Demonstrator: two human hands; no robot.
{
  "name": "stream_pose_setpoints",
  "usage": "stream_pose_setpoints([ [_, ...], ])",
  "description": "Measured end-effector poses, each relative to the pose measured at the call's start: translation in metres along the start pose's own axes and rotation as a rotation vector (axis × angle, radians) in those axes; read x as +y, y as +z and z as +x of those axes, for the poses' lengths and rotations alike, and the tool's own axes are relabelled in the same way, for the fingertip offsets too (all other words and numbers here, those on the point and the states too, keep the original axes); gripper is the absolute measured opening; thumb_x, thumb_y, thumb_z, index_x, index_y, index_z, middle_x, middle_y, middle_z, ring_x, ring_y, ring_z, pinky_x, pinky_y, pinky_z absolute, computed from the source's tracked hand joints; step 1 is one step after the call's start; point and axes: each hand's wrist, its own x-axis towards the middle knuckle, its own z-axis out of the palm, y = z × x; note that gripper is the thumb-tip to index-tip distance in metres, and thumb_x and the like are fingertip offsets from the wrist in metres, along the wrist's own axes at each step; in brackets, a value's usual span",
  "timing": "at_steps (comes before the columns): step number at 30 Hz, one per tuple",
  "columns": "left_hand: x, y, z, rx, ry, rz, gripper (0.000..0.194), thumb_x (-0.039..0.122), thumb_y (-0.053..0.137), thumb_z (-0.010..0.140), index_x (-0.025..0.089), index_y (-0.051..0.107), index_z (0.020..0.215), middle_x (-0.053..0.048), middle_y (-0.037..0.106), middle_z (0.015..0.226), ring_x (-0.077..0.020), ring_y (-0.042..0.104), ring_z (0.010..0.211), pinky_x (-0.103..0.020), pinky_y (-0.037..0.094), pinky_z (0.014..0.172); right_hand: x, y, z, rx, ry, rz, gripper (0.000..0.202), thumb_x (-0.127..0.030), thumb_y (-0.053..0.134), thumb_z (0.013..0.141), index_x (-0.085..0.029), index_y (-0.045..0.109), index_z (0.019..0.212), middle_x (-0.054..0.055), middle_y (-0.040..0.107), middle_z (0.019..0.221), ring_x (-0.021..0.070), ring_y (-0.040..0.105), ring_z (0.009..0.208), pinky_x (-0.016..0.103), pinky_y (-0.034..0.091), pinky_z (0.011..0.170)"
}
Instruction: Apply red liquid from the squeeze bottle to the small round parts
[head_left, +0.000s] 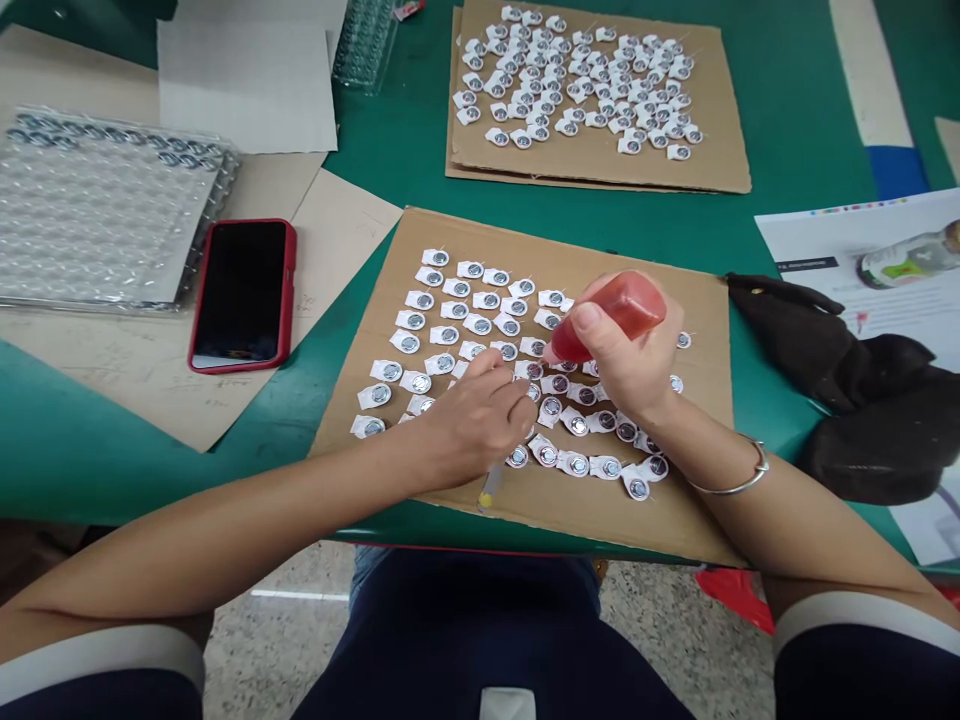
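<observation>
My right hand [637,350] is wrapped round a red squeeze bottle [626,305], its narrow tip pointing down and left over the rows of small parts. My left hand [480,420] is closed close beside the tip, fingers curled above the same rows; what they pinch is hidden. From under this hand a thin stick with a yellow end [490,490] pokes out; whether it is held or lying there I cannot tell. Small white tabs with round silver discs [574,464] lie in rows on a brown cardboard sheet [585,510].
Farther back, stacked cardboard [600,176] carries many similar tabs. A phone in a red case [244,295] and a clear plastic tray [105,215] lie to the left. On the right are a dark cloth item [885,420], printed paper [817,225] and a small bottle [911,258].
</observation>
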Motion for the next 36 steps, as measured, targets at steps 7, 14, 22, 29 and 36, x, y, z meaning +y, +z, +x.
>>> stream_pose_setpoints([
  [7, 0.0090, -0.0005, 0.0016, 0.046, 0.020, 0.095, 0.020, 0.004, 0.048, 0.080, 0.014, 0.052, 0.063, -0.004, 0.058, 0.060, -0.0152, 0.049, 0.064, -0.037, 0.043, 0.075, 0.0009, 0.0025, -0.0019, -0.014, -0.029, -0.060, 0.022, -0.040, 0.065, 0.068, -0.021, 0.055, 0.073, 0.000, 0.054, 0.067, 0.0128, 0.055, 0.061, 0.031, 0.045, 0.056],
  [14, 0.0093, 0.0001, 0.0020, 0.036, 0.016, 0.087, 0.019, 0.004, 0.048, 0.080, 0.013, 0.054, 0.065, -0.005, 0.058, 0.060, -0.0152, 0.048, 0.063, -0.036, 0.042, 0.072, 0.0011, 0.0034, -0.0025, -0.028, -0.008, -0.084, 0.023, -0.040, 0.066, 0.067, -0.020, 0.056, 0.074, 0.000, 0.055, 0.069, 0.0123, 0.055, 0.061, 0.031, 0.045, 0.057],
  [22, 0.0094, 0.0021, 0.0005, 0.049, 0.007, 0.085, 0.020, 0.004, 0.047, 0.081, 0.013, 0.054, 0.064, -0.006, 0.059, 0.061, -0.0156, 0.048, 0.064, -0.037, 0.042, 0.073, 0.0007, 0.0053, -0.0016, -0.003, -0.056, -0.077, 0.026, -0.044, 0.064, 0.068, -0.020, 0.056, 0.073, 0.000, 0.056, 0.068, 0.0122, 0.054, 0.061, 0.033, 0.046, 0.059],
  [29, 0.0089, -0.0013, 0.0018, 0.025, 0.003, 0.061, 0.023, 0.002, 0.044, 0.082, 0.014, 0.053, 0.064, -0.005, 0.059, 0.061, -0.0156, 0.049, 0.063, -0.036, 0.043, 0.072, 0.0023, 0.0056, -0.0023, 0.003, -0.060, -0.062, 0.027, -0.044, 0.064, 0.068, -0.020, 0.055, 0.074, 0.001, 0.055, 0.069, 0.0126, 0.053, 0.061, 0.033, 0.046, 0.057],
  [36, 0.0085, -0.0014, 0.0020, 0.042, 0.017, 0.073, 0.021, 0.001, 0.046, 0.079, 0.012, 0.054, 0.063, -0.006, 0.059, 0.059, -0.0155, 0.049, 0.061, -0.036, 0.044, 0.070, 0.0024, 0.0053, -0.0019, 0.008, -0.074, -0.080, 0.025, -0.043, 0.065, 0.068, -0.020, 0.055, 0.072, 0.001, 0.055, 0.069, 0.0121, 0.053, 0.060, 0.033, 0.046, 0.058],
])
